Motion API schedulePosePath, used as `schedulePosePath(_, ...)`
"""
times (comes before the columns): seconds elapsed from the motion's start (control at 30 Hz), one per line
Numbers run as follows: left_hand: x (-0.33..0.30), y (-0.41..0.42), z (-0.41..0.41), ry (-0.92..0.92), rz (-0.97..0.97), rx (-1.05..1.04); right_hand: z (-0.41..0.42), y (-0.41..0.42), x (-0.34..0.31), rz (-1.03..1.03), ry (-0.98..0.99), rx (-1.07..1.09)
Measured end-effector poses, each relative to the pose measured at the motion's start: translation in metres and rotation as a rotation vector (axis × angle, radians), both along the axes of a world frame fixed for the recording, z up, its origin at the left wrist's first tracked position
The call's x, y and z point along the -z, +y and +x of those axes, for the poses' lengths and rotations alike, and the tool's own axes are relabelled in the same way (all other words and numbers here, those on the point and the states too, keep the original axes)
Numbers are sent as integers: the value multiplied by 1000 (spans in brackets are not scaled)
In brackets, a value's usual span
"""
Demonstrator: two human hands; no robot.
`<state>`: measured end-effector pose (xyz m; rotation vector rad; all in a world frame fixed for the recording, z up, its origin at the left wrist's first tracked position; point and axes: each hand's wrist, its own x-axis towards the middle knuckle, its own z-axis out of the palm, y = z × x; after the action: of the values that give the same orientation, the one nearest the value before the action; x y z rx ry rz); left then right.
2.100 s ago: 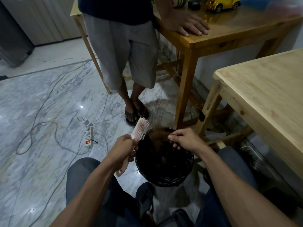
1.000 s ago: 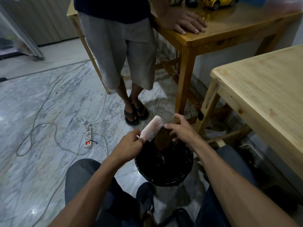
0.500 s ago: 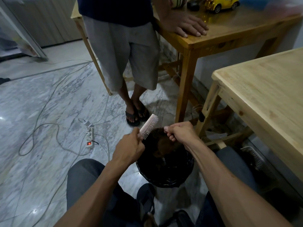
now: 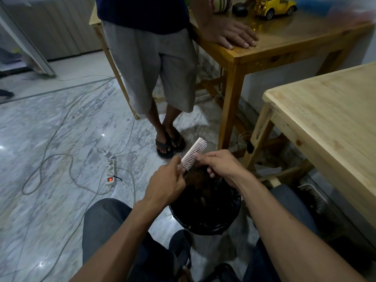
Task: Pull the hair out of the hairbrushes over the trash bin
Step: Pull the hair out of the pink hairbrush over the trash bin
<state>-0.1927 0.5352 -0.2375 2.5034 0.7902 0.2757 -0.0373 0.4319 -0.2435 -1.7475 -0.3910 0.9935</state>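
A pale pink hairbrush [image 4: 193, 154] points up and away over the far rim of a black-lined trash bin [image 4: 205, 220] that stands between my knees. My left hand [image 4: 165, 183] grips the brush by its handle, which the hand hides. My right hand [image 4: 220, 164] is at the bristles, with fingers pinched on a clump of brown hair [image 4: 196, 177] that hangs from the brush into the bin.
A person in grey shorts and sandals [image 4: 169, 143] stands just beyond the bin, one hand on a wooden table [image 4: 284, 47] with a yellow toy car [image 4: 273, 7]. A lighter wooden table [image 4: 325, 123] is at my right. A power strip [image 4: 110, 173] and cables lie on the marble floor at left.
My right hand has come back up from the bin to the bristles. The brush has turned more edge-on and risen slightly in my left hand.
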Motion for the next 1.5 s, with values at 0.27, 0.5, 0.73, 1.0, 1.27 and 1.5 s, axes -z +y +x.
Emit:
schedulePosePath(0.27,6,-6,0,-28,-80,-64,-8,12,9,9,-15,144)
schedulePosePath(0.5,-2,14,1,-17,-205,-178,3,-9,9,-134,-61,123)
schedulePosePath(0.73,1,9,3,-5,-172,-135,4,-13,2,-331,-160,-145)
schedulePosePath(1.0,-18,5,3,14,-146,14,3,-1,0,132,214,-15)
schedulePosePath(1.27,-22,10,-5,-14,-144,96,-1,2,18,218,39,-11)
schedulePosePath(1.5,-12,30,-8,75,-79,-46,5,-7,31,230,-149,163)
